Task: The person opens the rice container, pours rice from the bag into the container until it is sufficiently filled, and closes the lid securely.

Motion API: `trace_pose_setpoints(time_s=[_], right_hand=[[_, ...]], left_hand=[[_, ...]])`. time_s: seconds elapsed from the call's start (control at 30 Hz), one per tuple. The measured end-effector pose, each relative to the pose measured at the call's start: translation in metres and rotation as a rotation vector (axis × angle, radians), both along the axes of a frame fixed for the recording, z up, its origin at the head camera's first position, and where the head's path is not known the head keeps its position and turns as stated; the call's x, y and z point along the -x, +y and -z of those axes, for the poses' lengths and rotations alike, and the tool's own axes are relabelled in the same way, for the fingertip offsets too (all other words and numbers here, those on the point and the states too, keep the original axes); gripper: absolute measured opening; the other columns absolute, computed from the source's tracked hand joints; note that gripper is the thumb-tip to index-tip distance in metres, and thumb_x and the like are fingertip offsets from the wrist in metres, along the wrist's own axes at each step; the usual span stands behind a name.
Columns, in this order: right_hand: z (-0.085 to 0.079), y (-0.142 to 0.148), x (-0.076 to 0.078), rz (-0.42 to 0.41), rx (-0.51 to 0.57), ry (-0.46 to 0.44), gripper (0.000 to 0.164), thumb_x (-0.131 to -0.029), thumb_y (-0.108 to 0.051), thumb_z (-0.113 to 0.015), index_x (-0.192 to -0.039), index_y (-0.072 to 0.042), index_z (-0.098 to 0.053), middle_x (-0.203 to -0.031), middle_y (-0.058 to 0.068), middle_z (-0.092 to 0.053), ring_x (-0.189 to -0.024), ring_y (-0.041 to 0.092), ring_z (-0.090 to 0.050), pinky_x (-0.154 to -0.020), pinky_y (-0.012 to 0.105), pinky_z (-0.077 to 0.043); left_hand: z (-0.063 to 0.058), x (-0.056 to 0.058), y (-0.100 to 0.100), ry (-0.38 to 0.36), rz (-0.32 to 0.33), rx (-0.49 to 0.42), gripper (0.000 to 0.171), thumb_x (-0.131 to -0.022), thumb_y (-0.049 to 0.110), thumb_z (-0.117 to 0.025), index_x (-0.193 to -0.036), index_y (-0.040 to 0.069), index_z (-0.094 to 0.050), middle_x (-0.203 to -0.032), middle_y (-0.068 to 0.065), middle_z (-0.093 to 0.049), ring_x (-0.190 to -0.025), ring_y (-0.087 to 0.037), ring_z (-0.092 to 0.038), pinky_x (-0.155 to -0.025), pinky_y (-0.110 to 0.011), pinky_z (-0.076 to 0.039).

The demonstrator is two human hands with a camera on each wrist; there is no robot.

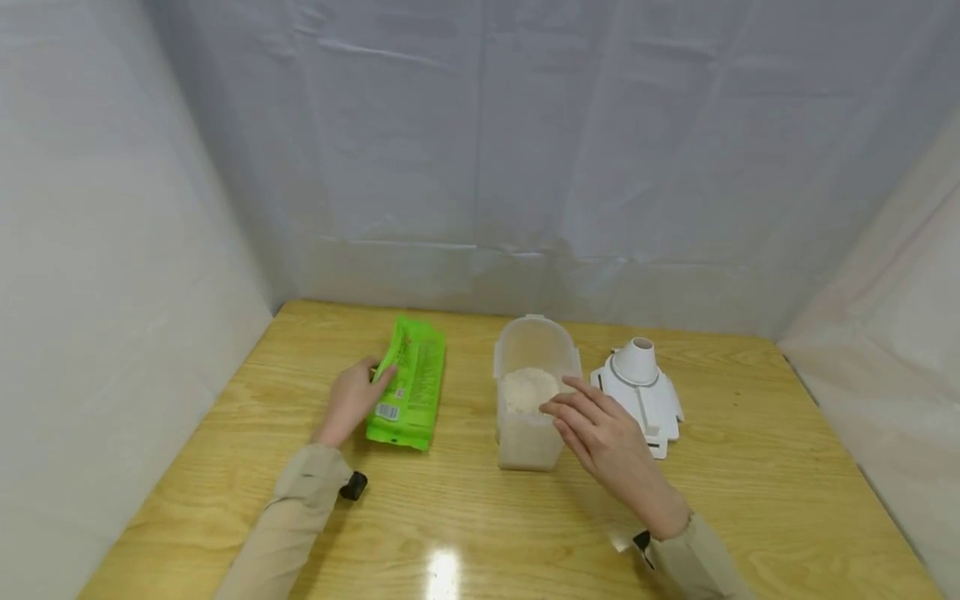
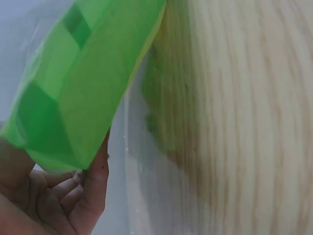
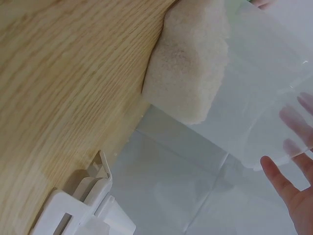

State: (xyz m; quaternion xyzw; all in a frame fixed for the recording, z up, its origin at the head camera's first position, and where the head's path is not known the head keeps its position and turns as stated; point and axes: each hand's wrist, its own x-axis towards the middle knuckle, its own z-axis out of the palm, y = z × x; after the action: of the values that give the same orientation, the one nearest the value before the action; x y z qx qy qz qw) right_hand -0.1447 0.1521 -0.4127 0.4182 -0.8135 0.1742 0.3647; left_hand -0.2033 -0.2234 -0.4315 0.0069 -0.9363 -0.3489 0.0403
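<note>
My left hand (image 1: 356,398) grips the left edge of a bright green packet (image 1: 416,383) with a printed barcode label, thumb on its face and fingers behind. In the left wrist view the same packet (image 2: 93,83) stands tilted above the wood. A translucent plastic container (image 1: 534,446), its top uncovered, holds pale rice-like grains (image 1: 528,390). My right hand (image 1: 607,437) hovers at the container's right front rim, fingers extended and gently bent. In the right wrist view those fingers (image 3: 279,178) overlap the clear wall, while the grains (image 3: 188,63) lie heaped inside.
Right of the container, a white plastic lid piece (image 1: 636,392) with a cone-shaped spout lies on the wooden table (image 1: 450,517). Pale sheeting (image 1: 480,167) hangs behind the table and along both sides.
</note>
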Motion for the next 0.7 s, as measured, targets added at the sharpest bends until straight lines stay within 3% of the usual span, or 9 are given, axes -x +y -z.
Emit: trace_pose_setpoints(time_s=[0.3, 0.5, 0.7], right_hand=[[-0.001, -0.001, 0.000, -0.003, 0.002, -0.002, 0.040, -0.111, -0.031, -0.040, -0.112, -0.010, -0.074, -0.107, 0.005, -0.072, -0.124, 0.032, -0.061, -0.112, 0.036, -0.043], [-0.001, -0.001, 0.001, -0.003, 0.005, -0.001, 0.040, -0.111, -0.031, -0.040, -0.112, -0.010, -0.074, -0.107, 0.005, -0.071, -0.124, 0.033, -0.061, -0.113, 0.036, -0.042], [-0.001, -0.001, 0.001, -0.002, -0.001, -0.011, 0.040, -0.111, -0.031, -0.040, -0.113, -0.010, -0.074, -0.108, 0.005, -0.071, -0.125, 0.032, -0.060, -0.114, 0.035, -0.040]], left_hand=[[0.003, -0.002, -0.006, -0.113, -0.019, 0.046, 0.051, -0.103, 0.029, -0.055, -0.128, -0.015, -0.056, -0.107, -0.031, -0.069, -0.086, -0.034, -0.069, -0.076, -0.045, -0.058], [0.002, -0.006, -0.009, -0.096, 0.002, 0.113, 0.045, -0.103, 0.027, -0.058, -0.123, -0.013, -0.059, -0.115, -0.033, -0.067, -0.103, -0.044, -0.067, -0.088, -0.053, -0.056], [-0.001, -0.008, -0.012, -0.070, 0.023, 0.187, 0.041, -0.102, 0.026, -0.059, -0.116, -0.012, -0.065, -0.107, -0.027, -0.071, -0.093, -0.039, -0.069, -0.081, -0.050, -0.056]])
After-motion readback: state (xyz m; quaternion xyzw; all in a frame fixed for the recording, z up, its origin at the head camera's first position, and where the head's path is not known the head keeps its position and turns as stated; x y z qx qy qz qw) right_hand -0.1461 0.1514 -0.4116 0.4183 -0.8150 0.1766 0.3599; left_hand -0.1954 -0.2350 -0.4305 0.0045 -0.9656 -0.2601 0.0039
